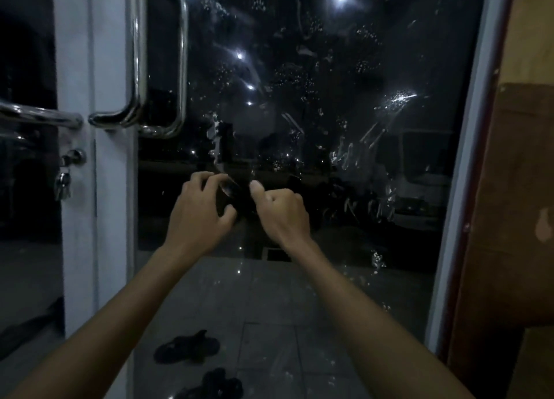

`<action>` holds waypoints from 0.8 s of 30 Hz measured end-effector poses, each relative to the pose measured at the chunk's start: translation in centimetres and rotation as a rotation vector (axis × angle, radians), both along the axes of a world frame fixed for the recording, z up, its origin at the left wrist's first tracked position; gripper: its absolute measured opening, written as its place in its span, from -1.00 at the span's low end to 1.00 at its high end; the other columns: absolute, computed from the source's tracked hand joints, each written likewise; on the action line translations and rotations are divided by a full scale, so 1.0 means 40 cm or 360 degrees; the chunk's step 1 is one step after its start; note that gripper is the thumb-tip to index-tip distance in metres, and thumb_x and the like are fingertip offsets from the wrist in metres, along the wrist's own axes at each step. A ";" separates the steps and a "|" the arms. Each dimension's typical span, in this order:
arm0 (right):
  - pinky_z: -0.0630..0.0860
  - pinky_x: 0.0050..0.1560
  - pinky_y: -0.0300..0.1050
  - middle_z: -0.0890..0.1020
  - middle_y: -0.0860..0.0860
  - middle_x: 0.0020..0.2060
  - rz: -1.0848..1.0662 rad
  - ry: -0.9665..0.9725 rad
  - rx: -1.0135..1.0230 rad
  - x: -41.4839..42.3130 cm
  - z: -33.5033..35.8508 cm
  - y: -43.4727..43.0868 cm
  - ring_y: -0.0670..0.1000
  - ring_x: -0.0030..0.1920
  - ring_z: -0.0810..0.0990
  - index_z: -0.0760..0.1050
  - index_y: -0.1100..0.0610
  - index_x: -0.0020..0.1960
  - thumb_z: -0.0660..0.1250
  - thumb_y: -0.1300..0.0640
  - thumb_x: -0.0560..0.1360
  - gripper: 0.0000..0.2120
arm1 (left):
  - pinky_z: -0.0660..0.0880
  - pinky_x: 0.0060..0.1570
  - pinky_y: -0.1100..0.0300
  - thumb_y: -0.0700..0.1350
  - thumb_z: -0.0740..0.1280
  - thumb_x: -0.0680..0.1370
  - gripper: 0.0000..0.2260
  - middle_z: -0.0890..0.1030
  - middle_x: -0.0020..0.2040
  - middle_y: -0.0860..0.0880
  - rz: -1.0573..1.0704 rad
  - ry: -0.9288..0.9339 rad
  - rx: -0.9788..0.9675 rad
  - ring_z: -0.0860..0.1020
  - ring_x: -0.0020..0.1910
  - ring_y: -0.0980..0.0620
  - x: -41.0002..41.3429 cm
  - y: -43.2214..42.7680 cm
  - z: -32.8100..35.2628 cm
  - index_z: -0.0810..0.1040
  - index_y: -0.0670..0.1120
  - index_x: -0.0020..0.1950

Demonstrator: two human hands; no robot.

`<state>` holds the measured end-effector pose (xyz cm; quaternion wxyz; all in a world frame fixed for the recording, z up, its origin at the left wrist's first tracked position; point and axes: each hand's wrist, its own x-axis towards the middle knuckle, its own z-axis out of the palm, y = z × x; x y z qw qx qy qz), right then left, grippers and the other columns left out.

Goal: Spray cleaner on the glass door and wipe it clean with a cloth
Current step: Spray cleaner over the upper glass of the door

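- While droplets and smeared streaks of cleaner cover the glass door (344, 53) in the head view, both hands hover before its lower middle, likely readying the cloth (238, 199) for wiping; no spray bottle shows
- left hand (199, 211) curls its fingers round one end of the dark cloth; right hand (280, 211) pinches the other end, thumb up; probably to fold or bunch it into a pad
- cloth runs roughly sideways between the hands, close to the pane; whether it touches, I cannot tell
- pane stands upright, facing the person; chrome handle (180, 53) runs vertically near its left edge; sandals (187, 346) lie on the tiled floor below
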<state>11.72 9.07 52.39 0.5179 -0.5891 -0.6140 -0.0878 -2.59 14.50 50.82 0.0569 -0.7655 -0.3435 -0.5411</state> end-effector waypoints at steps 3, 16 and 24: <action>0.34 -0.41 -0.13 0.45 -0.07 -0.58 0.0059 -0.0111 0.0014 -0.048 0.021 0.011 -0.02 -0.53 0.43 0.31 0.10 -0.55 0.12 -0.24 0.56 -0.38 | 0.45 0.13 0.01 -0.12 0.37 0.46 -0.54 0.39 0.28 -0.13 0.0034 -0.0051 0.0018 0.40 0.23 -0.13 -0.029 -0.012 0.006 0.41 -0.10 0.35; 0.45 -0.28 -0.07 0.51 -0.03 -0.49 0.0047 -0.0277 -0.0121 -0.125 0.025 0.030 0.04 -0.41 0.52 0.37 0.06 -0.49 0.06 -0.28 0.53 -0.43 | 0.46 0.10 -0.03 -0.13 0.38 0.46 -0.52 0.40 0.27 -0.17 0.0254 -0.0067 0.0048 0.43 0.19 -0.17 -0.156 -0.057 0.018 0.40 -0.14 0.36; 0.40 -0.38 -0.10 0.42 0.01 -0.56 -0.0126 0.0264 0.0070 0.069 0.023 -0.042 0.05 -0.51 0.42 0.32 0.11 -0.52 0.09 -0.12 0.53 -0.49 | 0.42 0.12 0.04 -0.11 0.37 0.47 -0.52 0.38 0.29 -0.14 0.0118 -0.0011 0.0069 0.40 0.22 -0.13 -0.060 -0.110 0.012 0.40 -0.12 0.37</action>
